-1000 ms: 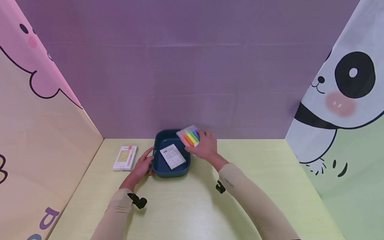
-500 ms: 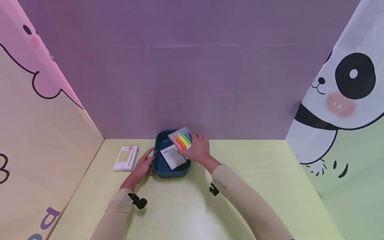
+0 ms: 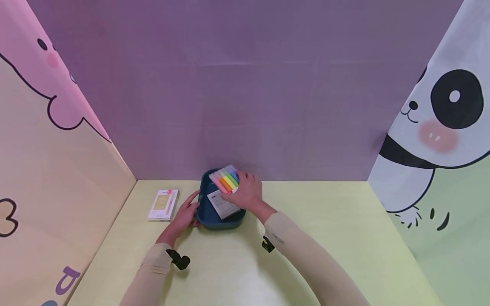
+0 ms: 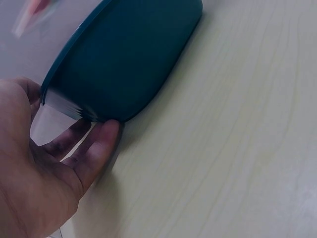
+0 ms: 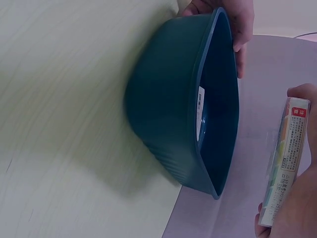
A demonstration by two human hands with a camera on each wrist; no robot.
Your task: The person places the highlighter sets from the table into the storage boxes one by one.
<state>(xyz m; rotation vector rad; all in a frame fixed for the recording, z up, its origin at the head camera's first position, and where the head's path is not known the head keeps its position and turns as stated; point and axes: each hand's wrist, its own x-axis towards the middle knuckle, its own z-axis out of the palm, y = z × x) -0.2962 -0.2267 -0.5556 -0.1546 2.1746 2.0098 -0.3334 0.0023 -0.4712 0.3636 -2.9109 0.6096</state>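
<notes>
A dark blue-green storage bin [image 3: 222,226] stands near the back of the table. My left hand [image 3: 186,212] grips its left side, with fingers at the rim and against the outer wall [image 4: 119,54]. A small white printed box [image 3: 220,205] lies inside on the bin's floor, partly covered by my right hand. That right hand [image 3: 248,192] holds a flat clear pack of rainbow-coloured sticks [image 3: 223,179] by its right edge, tilted over the bin. The right wrist view shows the pack [image 5: 286,158] edge-on, apart from the bin and above its rim.
To the left of the bin lies a white box with a yellowish panel [image 3: 163,205] on the pale wooden table [image 3: 325,221]. A purple cloth wall [image 3: 245,93] rises just behind the bin. Cartoon-printed panels flank both sides.
My right hand has brought the pack leftward and slightly lower, from the bin's right edge to over its inside. The left hand stays on the bin.
</notes>
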